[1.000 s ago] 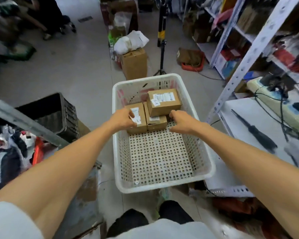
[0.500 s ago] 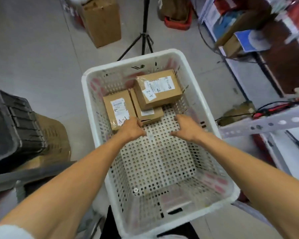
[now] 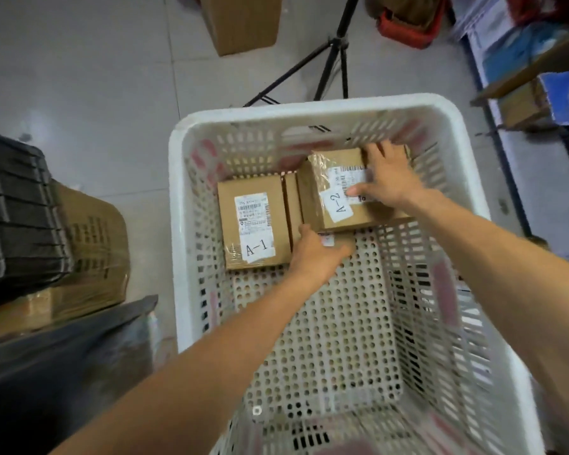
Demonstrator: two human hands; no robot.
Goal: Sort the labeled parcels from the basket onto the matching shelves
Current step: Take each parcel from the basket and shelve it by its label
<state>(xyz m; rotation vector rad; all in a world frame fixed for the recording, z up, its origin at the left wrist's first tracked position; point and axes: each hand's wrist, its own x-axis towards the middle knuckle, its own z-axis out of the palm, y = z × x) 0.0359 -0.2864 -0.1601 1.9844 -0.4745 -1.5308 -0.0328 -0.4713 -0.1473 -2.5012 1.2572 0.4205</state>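
Where white perforated plastic basket (image 3: 178, 224) meets its far wall, three brown taped cardboard boxes. Left box (image 3: 253, 221) labelled "A-1", plus barcode sticker. "A-2" box (image 3: 326, 192) stacked on unlabelled-looking lower box (image 3: 293, 205). Right hand (image 3: 385, 178) flat on A-2 top, fingers spread, thumb on label. Left hand (image 3: 316, 257) touches lower box's near end; grip unclear.

Matt brown cardboard parcels (image 3: 255, 221) with glossy tape and paper labels; perforated white plastic basket (image 3: 309, 108).
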